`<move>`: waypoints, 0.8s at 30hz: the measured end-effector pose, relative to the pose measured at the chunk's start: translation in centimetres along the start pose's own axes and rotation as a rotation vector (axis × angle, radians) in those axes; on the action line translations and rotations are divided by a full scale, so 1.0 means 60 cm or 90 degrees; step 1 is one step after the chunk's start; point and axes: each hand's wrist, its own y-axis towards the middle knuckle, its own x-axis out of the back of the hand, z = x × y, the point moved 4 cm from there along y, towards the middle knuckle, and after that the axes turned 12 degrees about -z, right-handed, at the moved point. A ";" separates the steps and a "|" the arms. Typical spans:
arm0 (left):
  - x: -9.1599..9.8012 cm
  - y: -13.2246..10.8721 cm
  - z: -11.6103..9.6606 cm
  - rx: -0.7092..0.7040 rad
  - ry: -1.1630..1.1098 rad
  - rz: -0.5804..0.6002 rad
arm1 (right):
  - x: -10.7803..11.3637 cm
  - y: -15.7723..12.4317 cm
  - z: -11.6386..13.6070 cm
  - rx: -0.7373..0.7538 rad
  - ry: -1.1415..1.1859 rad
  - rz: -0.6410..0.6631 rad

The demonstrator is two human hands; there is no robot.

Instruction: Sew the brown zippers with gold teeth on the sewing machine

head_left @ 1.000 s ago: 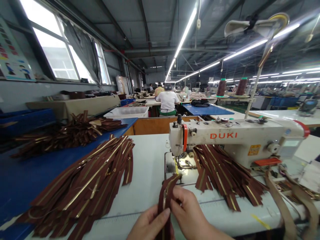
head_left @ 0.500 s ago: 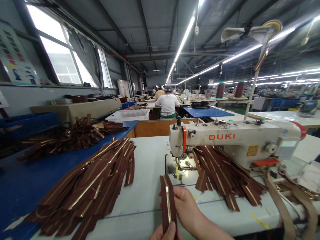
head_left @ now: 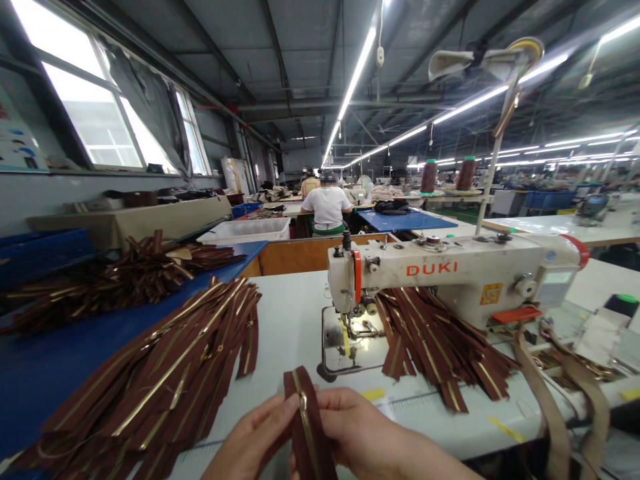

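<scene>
A brown zipper (head_left: 311, 433) with gold teeth stands between my two hands in front of the sewing machine (head_left: 450, 270). My left hand (head_left: 257, 427) pinches its left edge, the thumb lying by the metal slider near the top. On the other side my right hand (head_left: 353, 423) grips the right edge of the tape with fingers closed. The zipper's lower end runs out of view at the bottom. To the left lies a large pile of brown zippers (head_left: 165, 373), and a smaller bunch of zippers (head_left: 430, 347) lies under the machine arm.
The needle plate (head_left: 355, 350) is lit. Tan straps (head_left: 537, 393) hang at the right by a tray of metal parts. More zippers (head_left: 125, 273) lie on the blue table (head_left: 45, 360) at left. A person in a white shirt (head_left: 327, 205) sits ahead, facing away.
My left hand has moved up the zipper from its lower part to near the slider. The zipper and both hands sit further left, and the view has turned slightly right.
</scene>
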 end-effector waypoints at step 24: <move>-0.093 0.271 -0.054 -0.464 0.394 -0.101 | 0.148 0.053 0.077 0.275 -0.945 -0.412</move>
